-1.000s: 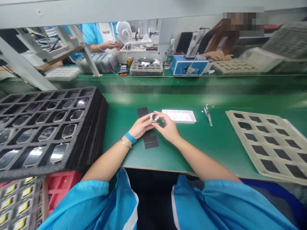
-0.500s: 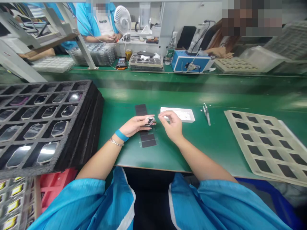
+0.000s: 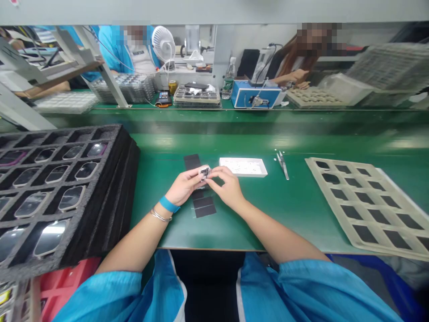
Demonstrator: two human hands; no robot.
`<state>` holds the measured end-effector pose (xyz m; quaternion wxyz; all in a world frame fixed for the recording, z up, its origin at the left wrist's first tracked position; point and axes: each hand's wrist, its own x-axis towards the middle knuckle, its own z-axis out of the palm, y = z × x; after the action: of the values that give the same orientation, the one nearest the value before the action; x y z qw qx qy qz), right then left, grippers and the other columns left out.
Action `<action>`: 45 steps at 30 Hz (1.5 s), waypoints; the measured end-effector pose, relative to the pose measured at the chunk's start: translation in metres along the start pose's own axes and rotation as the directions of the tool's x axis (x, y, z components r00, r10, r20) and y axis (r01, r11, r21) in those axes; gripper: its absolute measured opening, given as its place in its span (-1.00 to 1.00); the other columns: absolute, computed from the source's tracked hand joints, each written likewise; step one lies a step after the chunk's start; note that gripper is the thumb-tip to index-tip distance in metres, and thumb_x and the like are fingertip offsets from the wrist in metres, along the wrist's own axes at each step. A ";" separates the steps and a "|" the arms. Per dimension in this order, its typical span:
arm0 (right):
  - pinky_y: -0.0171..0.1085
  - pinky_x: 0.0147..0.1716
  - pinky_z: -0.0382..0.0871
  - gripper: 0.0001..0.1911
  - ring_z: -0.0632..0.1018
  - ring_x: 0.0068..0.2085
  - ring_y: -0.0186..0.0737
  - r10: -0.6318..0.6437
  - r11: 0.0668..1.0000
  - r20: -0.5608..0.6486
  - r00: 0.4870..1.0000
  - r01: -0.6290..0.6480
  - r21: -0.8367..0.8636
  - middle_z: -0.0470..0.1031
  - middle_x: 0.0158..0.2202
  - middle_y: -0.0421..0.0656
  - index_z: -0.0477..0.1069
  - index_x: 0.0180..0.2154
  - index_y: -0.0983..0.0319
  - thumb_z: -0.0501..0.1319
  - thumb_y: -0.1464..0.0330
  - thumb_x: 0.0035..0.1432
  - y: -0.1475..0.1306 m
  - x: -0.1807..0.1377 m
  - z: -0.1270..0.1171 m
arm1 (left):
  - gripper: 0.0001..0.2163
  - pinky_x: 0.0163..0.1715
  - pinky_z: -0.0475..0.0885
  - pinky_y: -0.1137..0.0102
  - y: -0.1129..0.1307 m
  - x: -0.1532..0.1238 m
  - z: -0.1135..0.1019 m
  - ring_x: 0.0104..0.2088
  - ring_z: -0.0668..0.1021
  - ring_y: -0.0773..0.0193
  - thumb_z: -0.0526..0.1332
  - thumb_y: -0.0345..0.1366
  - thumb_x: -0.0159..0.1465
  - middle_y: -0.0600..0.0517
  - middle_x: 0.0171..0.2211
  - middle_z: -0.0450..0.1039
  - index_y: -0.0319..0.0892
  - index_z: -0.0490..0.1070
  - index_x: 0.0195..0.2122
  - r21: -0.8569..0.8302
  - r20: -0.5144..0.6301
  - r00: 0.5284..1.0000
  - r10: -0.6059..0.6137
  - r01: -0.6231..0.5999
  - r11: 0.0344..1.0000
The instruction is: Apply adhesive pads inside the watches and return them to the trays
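My left hand (image 3: pixel 183 187) and my right hand (image 3: pixel 226 188) meet above the green work mat (image 3: pixel 161 223). Their fingertips pinch a small white-and-dark component (image 3: pixel 204 172), too small to identify. Beneath my hands lie dark film strips (image 3: pixel 203 209), and another strip (image 3: pixel 192 161) lies just beyond them. To the right of my hands sits a shallow white tray (image 3: pixel 243 167), with steel tweezers (image 3: pixel 283 165) farther right. A black foam tray (image 3: pixel 63 188) holding glossy dark-faced parts stands left of my left hand.
A beige cutout tray (image 3: pixel 362 205) with dark pieces lies at the right. A red crate (image 3: pixel 67 286) sits below the foam tray. Beyond a raised green shelf (image 3: pixel 214 118), co-workers (image 3: pixel 134 49) sit near a fan (image 3: pixel 163 43) and a blue machine (image 3: pixel 256 97).
My right hand has moved left from beside the component and now touches it. My hands have come together around the component.
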<state>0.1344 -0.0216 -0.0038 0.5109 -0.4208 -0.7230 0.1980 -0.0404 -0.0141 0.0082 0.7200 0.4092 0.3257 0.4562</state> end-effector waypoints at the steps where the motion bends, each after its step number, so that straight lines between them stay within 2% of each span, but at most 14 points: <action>1: -0.09 -0.06 0.43 -0.95 0.54 -0.15 -0.12 0.015 1.000 -0.005 1.000 -0.015 -0.008 0.52 -0.26 -0.14 0.50 -0.39 0.09 0.30 0.31 0.14 -0.001 -0.001 0.001 | -0.59 0.18 0.36 0.11 -0.002 0.000 0.002 0.11 0.51 0.01 0.49 -0.19 0.03 -0.09 0.03 0.54 -0.13 0.60 -0.07 0.010 -0.026 1.000 0.012 -0.012 1.000; 7: -0.12 -0.10 0.46 -0.93 0.55 -0.19 -0.13 0.006 0.999 -0.057 0.998 -0.008 -0.040 0.52 -0.28 -0.14 0.45 -0.42 0.10 0.25 0.38 0.11 -0.005 -0.002 0.005 | -0.52 0.13 0.42 0.09 -0.012 -0.001 0.013 0.05 0.55 -0.02 0.55 -0.18 -0.09 -0.09 -0.04 0.59 -0.13 0.61 -0.10 0.028 -0.148 0.987 0.056 -0.052 0.998; 13: -0.08 -0.12 0.49 -0.90 0.57 -0.19 -0.11 0.028 0.998 -0.057 0.998 -0.031 -0.056 0.53 -0.28 -0.14 0.43 -0.44 0.09 0.24 0.43 0.05 -0.002 -0.001 0.006 | -0.50 0.23 0.32 0.08 -0.022 -0.004 0.022 0.15 0.48 -0.06 0.48 -0.07 0.01 -0.11 0.07 0.51 -0.14 0.58 -0.03 0.064 -0.188 0.974 0.125 -0.115 0.991; 20: -0.08 -0.13 0.52 -0.88 0.59 -0.20 -0.11 0.066 0.998 -0.038 0.997 -0.066 -0.003 0.54 -0.29 -0.16 0.44 -0.46 0.07 0.25 0.43 0.03 0.004 0.000 0.009 | -0.50 0.21 0.37 0.13 -0.029 -0.002 0.021 0.15 0.49 -0.03 0.46 -0.07 0.04 -0.11 0.09 0.50 -0.14 0.56 0.00 0.074 -0.211 0.969 0.131 -0.117 0.990; 25: -0.09 -0.13 0.52 -0.88 0.60 -0.21 -0.12 0.140 0.987 0.027 0.990 -0.142 0.074 0.57 -0.28 -0.15 0.48 -0.49 0.09 0.25 0.42 0.02 0.010 0.002 0.008 | -0.48 0.18 0.39 0.17 -0.026 0.000 0.018 0.10 0.53 0.02 0.48 -0.11 0.02 -0.11 0.07 0.52 -0.15 0.55 0.01 0.086 -0.217 0.970 0.112 -0.095 0.992; 29: -0.12 -0.21 0.51 -0.90 0.60 -0.23 -0.13 0.196 0.973 0.132 0.972 -0.210 0.097 0.57 -0.25 -0.14 0.52 -0.49 0.10 0.27 0.41 0.01 0.015 0.002 0.007 | -0.38 0.07 0.45 0.22 -0.024 0.001 0.012 -0.03 0.58 0.10 0.50 -0.15 -0.01 -0.10 -0.02 0.55 -0.15 0.48 0.10 0.111 -0.223 0.969 0.105 -0.081 0.990; 33: -0.14 -0.21 0.48 -0.92 0.59 -0.22 -0.13 0.198 0.968 0.168 0.966 -0.220 0.122 0.56 -0.24 -0.13 0.52 -0.47 0.12 0.26 0.41 0.00 0.018 0.002 0.008 | -0.43 0.04 0.44 0.26 -0.028 0.002 0.008 -0.10 0.58 0.17 0.49 -0.16 0.01 -0.06 -0.11 0.51 -0.15 0.51 0.08 0.184 -0.204 0.967 0.155 -0.117 0.976; 37: -0.15 -0.25 0.45 -0.93 0.56 -0.27 -0.14 0.220 0.960 0.189 0.957 -0.247 0.131 0.54 -0.29 -0.12 0.48 -0.51 0.14 0.26 0.37 0.00 0.018 0.002 0.009 | -0.48 0.06 0.42 0.23 -0.027 0.005 0.003 -0.10 0.56 0.16 0.49 -0.17 0.00 -0.06 -0.11 0.46 -0.12 0.55 0.02 0.270 -0.170 0.968 0.184 -0.133 0.954; 39: -0.17 -0.25 0.44 -0.92 0.55 -0.27 -0.16 0.224 0.959 0.205 0.953 -0.253 0.128 0.52 -0.28 -0.12 0.45 -0.52 0.17 0.26 0.34 -0.02 0.017 0.001 0.009 | -0.49 0.05 0.42 0.22 -0.023 0.006 0.000 -0.11 0.56 0.16 0.52 -0.20 -0.05 -0.06 -0.10 0.47 -0.14 0.58 -0.03 0.315 -0.139 0.977 0.164 -0.113 0.942; 41: -0.16 -0.17 0.44 -0.91 0.55 -0.21 -0.16 0.205 0.967 0.218 0.954 -0.232 0.107 0.50 -0.22 -0.10 0.44 -0.53 0.19 0.26 0.34 -0.03 0.017 0.001 0.007 | -0.48 0.02 0.42 0.23 -0.017 0.006 -0.002 -0.17 0.57 0.19 0.55 -0.25 -0.10 -0.08 -0.12 0.50 -0.18 0.59 -0.07 0.296 -0.097 0.992 0.076 -0.044 0.954; 43: -0.14 -0.08 0.42 -0.93 0.55 -0.15 -0.16 0.160 0.983 0.219 0.962 -0.176 0.052 0.49 -0.18 -0.09 0.43 -0.53 0.21 0.26 0.38 -0.04 0.015 0.003 0.000 | -0.47 -0.01 0.44 0.24 -0.012 0.006 -0.003 -0.22 0.57 0.24 0.56 -0.27 -0.13 -0.08 -0.15 0.54 -0.21 0.59 -0.09 0.190 -0.068 0.997 -0.039 0.052 0.980; 45: -0.11 -0.05 0.41 -0.92 0.55 -0.14 -0.14 0.073 0.997 0.142 0.987 -0.068 -0.038 0.51 -0.20 -0.10 0.41 -0.54 0.20 0.23 0.43 -0.04 0.008 0.010 -0.013 | -0.49 -0.03 0.47 0.25 -0.008 0.006 -0.003 -0.24 0.57 0.27 0.57 -0.28 -0.13 -0.07 -0.19 0.56 -0.22 0.58 -0.10 0.048 -0.078 0.991 -0.105 0.109 0.993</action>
<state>0.1483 -0.0106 0.0020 0.4432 -0.4391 -0.7458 0.2337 -0.0380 -0.0096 -0.0005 0.7196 0.3923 0.3860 0.4235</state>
